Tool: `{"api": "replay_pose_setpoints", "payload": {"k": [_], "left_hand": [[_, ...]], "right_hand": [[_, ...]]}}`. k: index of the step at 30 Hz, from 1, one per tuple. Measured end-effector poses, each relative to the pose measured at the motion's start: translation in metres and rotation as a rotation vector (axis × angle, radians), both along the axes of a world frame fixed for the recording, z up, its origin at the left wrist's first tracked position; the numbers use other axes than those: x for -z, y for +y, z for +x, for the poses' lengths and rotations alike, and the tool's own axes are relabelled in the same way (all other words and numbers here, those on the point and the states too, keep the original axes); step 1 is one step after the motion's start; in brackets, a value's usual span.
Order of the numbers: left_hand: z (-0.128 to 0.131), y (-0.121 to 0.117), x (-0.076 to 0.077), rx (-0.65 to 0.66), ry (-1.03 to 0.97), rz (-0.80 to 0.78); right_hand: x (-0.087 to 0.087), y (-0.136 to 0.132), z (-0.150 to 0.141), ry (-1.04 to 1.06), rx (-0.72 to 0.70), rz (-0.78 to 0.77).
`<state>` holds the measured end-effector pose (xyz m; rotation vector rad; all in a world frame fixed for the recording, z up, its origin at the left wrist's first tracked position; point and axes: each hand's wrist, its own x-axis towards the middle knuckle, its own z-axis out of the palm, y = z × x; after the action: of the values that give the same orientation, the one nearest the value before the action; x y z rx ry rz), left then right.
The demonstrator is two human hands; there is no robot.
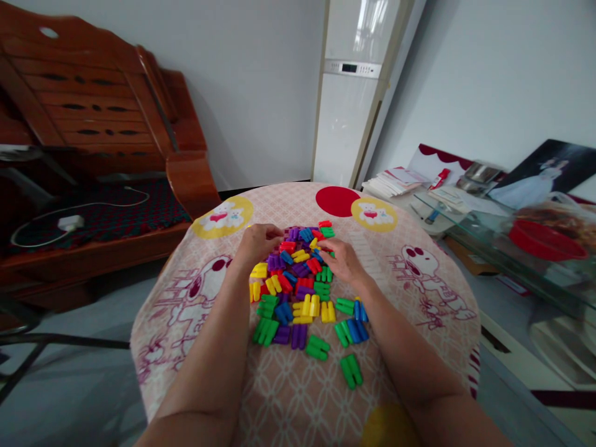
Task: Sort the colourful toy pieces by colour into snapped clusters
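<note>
A heap of plastic building blocks [301, 269] in red, yellow, blue, green and purple lies on the round table. Each block has rounded prongs. At the heap's far left edge is my left hand [259, 244], fingers curled and thumb near the index finger; whatever is between the fingertips is hidden. My right hand [343, 259] reaches into the heap's right side, thumb and fingers slightly apart, touching blocks beside a yellow block [315, 244]. Nearer to me, a green block [351, 371] lies apart from the others, and a joined yellow cluster [306, 308] is at the front.
A patterned cloth [307, 403] covers the table. A wooden bench [93, 118] with a white charger [71, 222] stands at left. Behind the table is a tall white cabinet unit [347, 118]. On the right, a glass-topped stand [470, 239] bears papers and a red bowl [547, 239].
</note>
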<state>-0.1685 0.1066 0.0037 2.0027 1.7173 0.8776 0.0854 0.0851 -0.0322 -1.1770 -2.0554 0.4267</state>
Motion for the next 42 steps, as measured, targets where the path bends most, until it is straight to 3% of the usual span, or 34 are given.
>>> {"api": "replay_pose_setpoints", "payload": {"k": [3,7,10,13,18,24,29,34,37,39,42], "left_hand": [[0.014,-0.003,0.000,0.093,0.049,0.007],[0.047,-0.012,0.006,0.234,0.258,-0.024],[0.061,-0.017,0.015,0.253,0.382,-0.015],[0.061,-0.017,0.021,0.223,0.386,-0.019],[0.051,-0.009,0.015,0.162,0.198,-0.002],[0.055,-0.013,0.003,0.316,-0.474,-0.098],[0.062,-0.018,0.000,0.298,-0.766,-0.189],[0.073,-0.020,0.003,0.308,-0.848,-0.259],[0.077,-0.021,0.003,0.305,-0.838,-0.290],[0.074,-0.019,0.002,0.298,-0.800,-0.282],[0.059,-0.013,0.000,0.216,-0.710,-0.189]], "right_hand": [[0.005,0.000,0.001,-0.012,0.012,-0.026],[0.006,0.002,0.005,0.000,0.013,-0.050],[0.004,0.001,0.005,0.003,0.016,-0.051],[0.001,0.000,0.005,0.021,0.025,-0.038],[-0.003,-0.001,0.006,0.108,0.034,-0.065],[-0.005,-0.001,0.004,0.295,0.009,-0.092],[-0.010,-0.004,0.001,0.285,-0.023,-0.049],[-0.012,-0.007,-0.004,0.135,-0.052,0.190],[-0.016,-0.009,-0.004,-0.009,-0.013,0.228],[-0.021,-0.007,0.004,-0.126,0.099,0.209],[-0.028,0.001,0.038,-0.292,0.432,0.117]]}}
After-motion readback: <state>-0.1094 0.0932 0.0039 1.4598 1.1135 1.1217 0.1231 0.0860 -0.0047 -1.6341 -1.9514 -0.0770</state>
